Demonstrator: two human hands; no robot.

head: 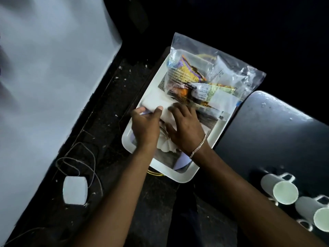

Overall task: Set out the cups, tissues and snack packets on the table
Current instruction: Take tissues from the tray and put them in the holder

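A white plastic basket (135, 148) sits on the dark floor below me. Inside it lies a white stack of tissues (154, 102), and my left hand (145, 127) grips the stack's near edge with thumb and fingers. My right hand (185, 129), with a chain bracelet at the wrist, presses flat on the tissues beside it. A clear plastic bag of snack packets (210, 79) lies across the far half of the basket. Two stacks of white paper cups (283, 189) with handles lie on their sides on a dark table (267, 125) at the right.
A large white surface (44, 77) fills the left side. A white power adapter (74, 190) with a looped cable lies on the dark, speckled floor to the left of the basket. The far background is black.
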